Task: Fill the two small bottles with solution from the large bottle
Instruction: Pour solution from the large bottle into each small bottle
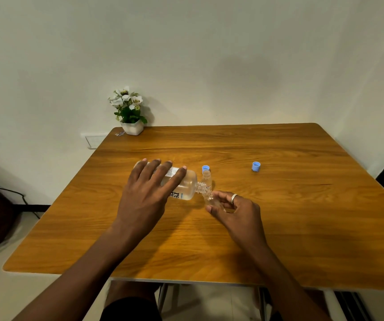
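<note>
My left hand (149,191) grips the large clear bottle (186,185), tipped on its side with its open neck pointing right. That neck meets the mouth of a small clear bottle (209,196), which my right hand (235,208) holds tilted, fingers curled round its lower part. A ring is on one right finger. Just behind stands the second small bottle (206,178), upright and uncapped on the wooden table (279,216). A blue cap (205,168) lies right behind it, and another blue cap (255,166) lies farther right.
A white pot of white flowers (130,112) stands at the table's far left corner against the wall. A wall socket plate (94,140) sits left of the table. A dark object and cable are on the floor at left.
</note>
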